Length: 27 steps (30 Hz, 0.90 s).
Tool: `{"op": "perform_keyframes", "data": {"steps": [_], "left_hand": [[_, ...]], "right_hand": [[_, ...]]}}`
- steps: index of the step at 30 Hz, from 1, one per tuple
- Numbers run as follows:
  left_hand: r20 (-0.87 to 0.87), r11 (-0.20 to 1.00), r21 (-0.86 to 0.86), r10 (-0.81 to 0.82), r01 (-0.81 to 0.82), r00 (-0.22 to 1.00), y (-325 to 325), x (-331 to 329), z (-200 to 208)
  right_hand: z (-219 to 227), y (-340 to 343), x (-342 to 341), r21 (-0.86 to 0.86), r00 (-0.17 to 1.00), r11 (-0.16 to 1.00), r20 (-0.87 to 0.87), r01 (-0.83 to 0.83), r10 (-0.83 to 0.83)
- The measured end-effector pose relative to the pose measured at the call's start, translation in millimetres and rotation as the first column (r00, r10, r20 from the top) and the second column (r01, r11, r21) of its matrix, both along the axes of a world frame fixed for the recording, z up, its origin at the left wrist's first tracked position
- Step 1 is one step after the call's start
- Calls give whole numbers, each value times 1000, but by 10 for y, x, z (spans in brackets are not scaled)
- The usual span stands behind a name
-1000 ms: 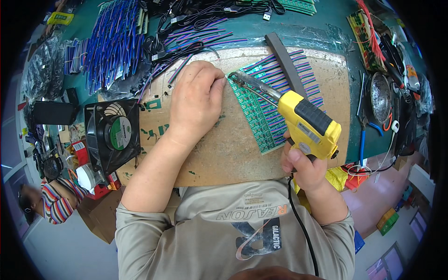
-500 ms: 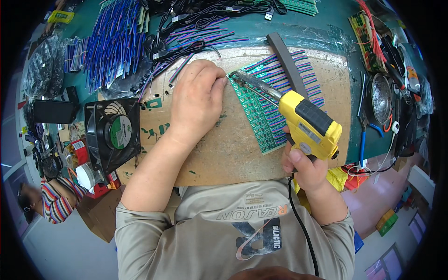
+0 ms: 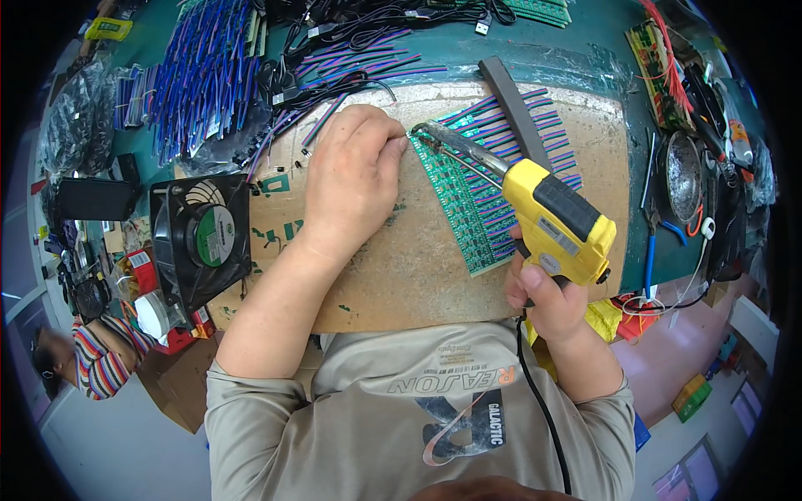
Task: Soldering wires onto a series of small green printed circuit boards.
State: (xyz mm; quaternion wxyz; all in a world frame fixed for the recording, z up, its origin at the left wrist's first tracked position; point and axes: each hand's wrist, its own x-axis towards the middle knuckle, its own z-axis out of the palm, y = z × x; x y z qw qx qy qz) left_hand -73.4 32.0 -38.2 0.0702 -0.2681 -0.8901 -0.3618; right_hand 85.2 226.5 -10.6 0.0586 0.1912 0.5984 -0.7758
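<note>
Our right hand [image 3: 545,299] grips the yellow soldering gun [image 3: 558,219], its tip at the upper end of the green circuit panel [image 3: 455,219]. The panel slants down rightward, just right of our left hand [image 3: 354,171] — whether those curled fingers pinch anything, we cannot tell.

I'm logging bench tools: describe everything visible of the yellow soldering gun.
The yellow soldering gun has a plastic-looking body with a black panel on top, a pale label and a round sticker. A metal barrel runs forward, a thinner tube beside it. The gun slants up-left, barrel over the green circuit boards; tip contact is unclear. The right hand's grip holds it from below. A black cord hangs below.
</note>
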Motion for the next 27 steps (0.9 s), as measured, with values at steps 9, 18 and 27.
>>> {"op": "perform_keyframes", "data": {"steps": [9,18,27], "left_hand": [[-11,1000,8,-3,3,1000,-5,-7,-8],[-16,1000,9,-5,6,1000,0,-4,-12],[0,999,40,-1,1,1000,19,3,-14]], "right_hand": [[-5,-6,-1,17,1000,1000,5,4,-4],[-11,-13,-14,19,1000,1000,15,4,-4],[-9,-2,-28,40,1000,999,-7,-23,23]]}}
